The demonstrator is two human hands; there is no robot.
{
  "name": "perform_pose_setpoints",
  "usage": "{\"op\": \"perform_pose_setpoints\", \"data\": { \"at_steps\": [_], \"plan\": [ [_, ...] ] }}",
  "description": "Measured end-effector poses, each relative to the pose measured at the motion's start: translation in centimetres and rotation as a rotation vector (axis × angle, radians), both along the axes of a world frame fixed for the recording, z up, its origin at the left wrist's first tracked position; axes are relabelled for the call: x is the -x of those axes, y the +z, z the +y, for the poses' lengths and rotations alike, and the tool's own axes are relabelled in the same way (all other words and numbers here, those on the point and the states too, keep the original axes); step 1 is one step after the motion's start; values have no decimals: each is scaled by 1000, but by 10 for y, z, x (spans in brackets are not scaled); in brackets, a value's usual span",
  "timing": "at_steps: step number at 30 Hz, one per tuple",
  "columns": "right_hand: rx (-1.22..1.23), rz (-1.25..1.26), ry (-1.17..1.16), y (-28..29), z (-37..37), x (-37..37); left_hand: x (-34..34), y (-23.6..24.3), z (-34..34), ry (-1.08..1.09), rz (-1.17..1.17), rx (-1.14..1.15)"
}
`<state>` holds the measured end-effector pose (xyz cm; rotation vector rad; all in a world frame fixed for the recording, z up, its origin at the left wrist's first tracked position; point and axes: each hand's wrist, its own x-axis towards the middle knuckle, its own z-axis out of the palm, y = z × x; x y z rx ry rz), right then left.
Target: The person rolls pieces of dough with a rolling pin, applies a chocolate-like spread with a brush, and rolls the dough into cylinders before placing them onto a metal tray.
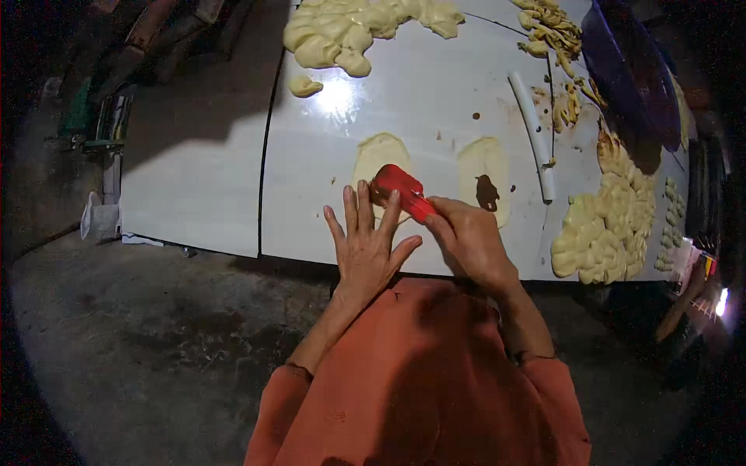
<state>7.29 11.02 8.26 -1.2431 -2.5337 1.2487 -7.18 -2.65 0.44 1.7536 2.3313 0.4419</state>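
My right hand [474, 237] grips the handle of a red spatula [400, 182]. The spatula's blade lies over a flattened oval piece of pale dough [381, 151] near the table's front edge, with some dark brown stuff at its left side. My left hand [369, 237] is spread, palm down, at the lower left of this dough, its fingertips beside the blade. Whether its fingers touch the spatula, I cannot tell. To the right, a second flattened dough piece [470, 163] bears a dark brown smear of filling [486, 193].
A white rod [533, 136] lies right of the dough pieces. Heaped pale dough lumps [338, 35] sit at the far side, more dough lumps [606, 229] at the right. Darker yellowish strips [552, 27] lie beside a large purple basin [633, 74]. The white table [311, 210] ends just before my body.
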Motion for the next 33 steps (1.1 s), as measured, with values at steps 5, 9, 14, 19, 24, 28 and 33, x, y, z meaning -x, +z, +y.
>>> {"op": "perform_pose_setpoints", "data": {
  "at_steps": [5, 9, 14, 19, 24, 28, 33],
  "plan": [
    [16, -13, -69, 10, 1, -13, 12, 11, 6, 103, -27, 57],
    [-19, -31, -105, 6, 0, -28, 18, 6, 1, 28, 48, 63],
    [-72, -19, -102, -4, 7, -43, 18, 5, -3, -28, 44, 69],
    [250, 168, -380, -2, 39, -82, 19, 3, -9, 3, 62, 46],
    [128, 328, -938, 16, 91, -142, 14, -8, -9, 58, 82, -37],
    [-292, -173, -816, -18, 138, -193, 15, -8, -8, 54, 71, -119],
    [-847, -136, -576, -35, 122, -163, 14, -3, -7, 68, 77, -118]
  ]
}}
